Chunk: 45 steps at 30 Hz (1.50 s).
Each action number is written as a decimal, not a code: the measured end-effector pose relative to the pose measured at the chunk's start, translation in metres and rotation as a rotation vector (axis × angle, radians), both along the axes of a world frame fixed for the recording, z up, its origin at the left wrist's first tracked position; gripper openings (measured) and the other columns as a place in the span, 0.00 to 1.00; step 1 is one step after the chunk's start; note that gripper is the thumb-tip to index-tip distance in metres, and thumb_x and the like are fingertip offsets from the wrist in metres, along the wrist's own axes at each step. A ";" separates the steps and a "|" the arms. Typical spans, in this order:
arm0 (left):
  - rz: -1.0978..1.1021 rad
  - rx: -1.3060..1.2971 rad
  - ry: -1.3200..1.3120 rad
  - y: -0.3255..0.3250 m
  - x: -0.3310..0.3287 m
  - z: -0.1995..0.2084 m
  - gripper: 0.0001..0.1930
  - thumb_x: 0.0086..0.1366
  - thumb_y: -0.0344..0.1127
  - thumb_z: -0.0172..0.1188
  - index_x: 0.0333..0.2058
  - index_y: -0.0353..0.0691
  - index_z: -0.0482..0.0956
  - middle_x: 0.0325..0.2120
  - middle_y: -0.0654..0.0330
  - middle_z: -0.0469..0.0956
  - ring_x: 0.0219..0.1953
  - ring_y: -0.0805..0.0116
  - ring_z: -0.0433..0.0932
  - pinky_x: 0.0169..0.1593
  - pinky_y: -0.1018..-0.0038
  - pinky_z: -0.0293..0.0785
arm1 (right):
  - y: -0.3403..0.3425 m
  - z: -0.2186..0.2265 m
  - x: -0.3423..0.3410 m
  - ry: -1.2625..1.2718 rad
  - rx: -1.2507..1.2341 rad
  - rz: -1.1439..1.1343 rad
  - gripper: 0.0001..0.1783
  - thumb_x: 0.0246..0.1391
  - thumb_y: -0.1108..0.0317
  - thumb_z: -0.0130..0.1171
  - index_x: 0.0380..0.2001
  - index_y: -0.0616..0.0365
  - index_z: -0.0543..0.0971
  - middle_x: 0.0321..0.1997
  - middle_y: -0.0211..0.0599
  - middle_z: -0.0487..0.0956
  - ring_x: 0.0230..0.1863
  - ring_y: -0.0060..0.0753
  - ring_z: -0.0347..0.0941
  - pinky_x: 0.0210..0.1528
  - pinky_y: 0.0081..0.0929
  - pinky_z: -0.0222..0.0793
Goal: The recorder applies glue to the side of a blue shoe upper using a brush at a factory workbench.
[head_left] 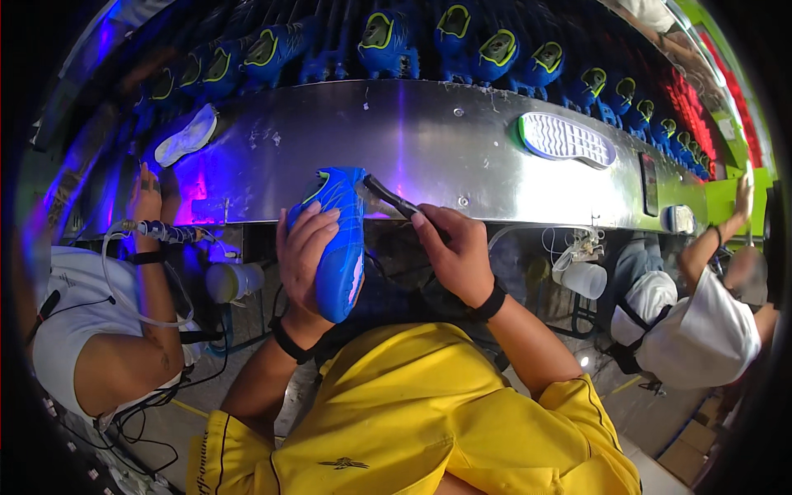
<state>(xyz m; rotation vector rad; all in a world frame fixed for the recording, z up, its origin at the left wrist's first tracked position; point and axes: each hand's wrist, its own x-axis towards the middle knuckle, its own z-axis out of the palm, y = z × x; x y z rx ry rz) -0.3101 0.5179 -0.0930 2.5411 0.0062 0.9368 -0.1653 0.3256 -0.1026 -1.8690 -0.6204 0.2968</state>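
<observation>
Blue and shiny, the shoe upper (pixel 340 247) sits just above the middle of the scene, toe pointing toward twelve o'clock, its tip resting against the front edge of the brushed-metal counter (pixel 412 140). The left hand (pixel 304 256) wraps around its nine o'clock side, fingers curled over the top and thumb beneath. At three o'clock from the shoe, the right hand (pixel 455 256) is closed around a dark brush (pixel 389 198), whose tip touches the upper near its toe. Both wrists wear black bands, and a yellow shirt (pixel 412 412) fills six o'clock. On the counter, a white outsole with a green rim (pixel 566 139) lies at two o'clock, and another white sole (pixel 188 136) at ten. A row of blue shoes (pixel 462 41) with yellow collars lines twelve o'clock. Co-workers in white sit at nine and three o'clock.
</observation>
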 end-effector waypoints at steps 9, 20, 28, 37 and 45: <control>0.035 -0.048 0.015 -0.001 0.003 0.007 0.29 0.62 0.36 0.72 0.60 0.40 0.73 0.60 0.51 0.80 0.68 0.46 0.75 0.76 0.37 0.55 | -0.031 0.030 -0.017 0.513 0.078 0.159 0.13 0.71 0.65 0.64 0.45 0.66 0.88 0.24 0.26 0.79 0.27 0.14 0.68 0.29 0.20 0.63; 0.141 -0.029 0.142 -0.030 0.030 0.042 0.42 0.49 0.26 0.75 0.66 0.40 0.70 0.62 0.51 0.76 0.68 0.46 0.73 0.78 0.41 0.51 | -0.058 0.052 -0.032 0.223 0.226 0.125 0.09 0.67 0.73 0.65 0.45 0.69 0.85 0.31 0.44 0.83 0.28 0.33 0.76 0.35 0.27 0.70; 0.223 0.005 0.234 -0.044 0.063 0.065 0.37 0.51 0.28 0.72 0.63 0.41 0.70 0.58 0.50 0.76 0.65 0.45 0.73 0.77 0.40 0.52 | -0.071 0.071 -0.024 -0.086 0.143 -0.015 0.11 0.64 0.74 0.66 0.46 0.69 0.85 0.27 0.42 0.78 0.25 0.32 0.73 0.31 0.26 0.67; 0.143 -0.009 0.381 -0.016 0.093 0.088 0.37 0.48 0.26 0.71 0.60 0.39 0.70 0.52 0.47 0.77 0.60 0.39 0.74 0.68 0.47 0.65 | -0.055 0.098 0.033 -0.413 0.056 0.041 0.12 0.61 0.75 0.67 0.47 0.65 0.86 0.27 0.41 0.79 0.23 0.33 0.74 0.29 0.28 0.69; 0.117 -0.116 0.418 0.022 0.107 0.093 0.34 0.47 0.27 0.73 0.57 0.36 0.75 0.50 0.43 0.80 0.56 0.38 0.79 0.61 0.54 0.76 | -0.012 0.061 0.059 -0.188 0.212 0.092 0.12 0.64 0.70 0.68 0.45 0.68 0.87 0.30 0.43 0.82 0.27 0.30 0.75 0.32 0.27 0.69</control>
